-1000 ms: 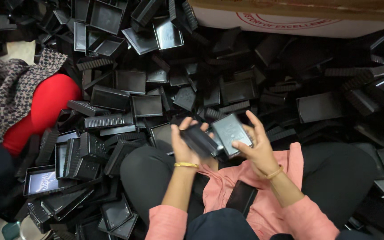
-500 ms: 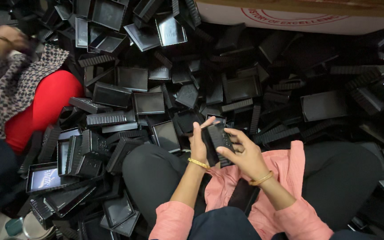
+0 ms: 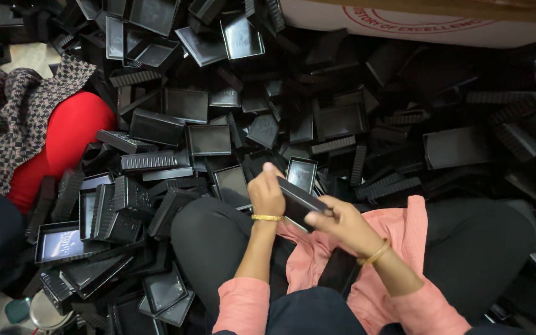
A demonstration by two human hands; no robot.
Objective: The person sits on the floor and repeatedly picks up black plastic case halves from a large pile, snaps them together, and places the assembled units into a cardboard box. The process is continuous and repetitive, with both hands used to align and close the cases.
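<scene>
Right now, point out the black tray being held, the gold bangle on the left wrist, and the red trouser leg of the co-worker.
black tray [image 3: 299, 198], head view, top edge.
gold bangle [image 3: 267, 218], head view, middle of band.
red trouser leg [image 3: 63, 139], head view, knee.

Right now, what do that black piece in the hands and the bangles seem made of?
Black piece: probably moulded plastic, smooth with a dull sheen, like the ribbed trays around. Bangles: yellow and glinting, so gold-coloured metal by the look; which metal cannot be told.

Box [image 3: 417, 25] top cut off.
</scene>
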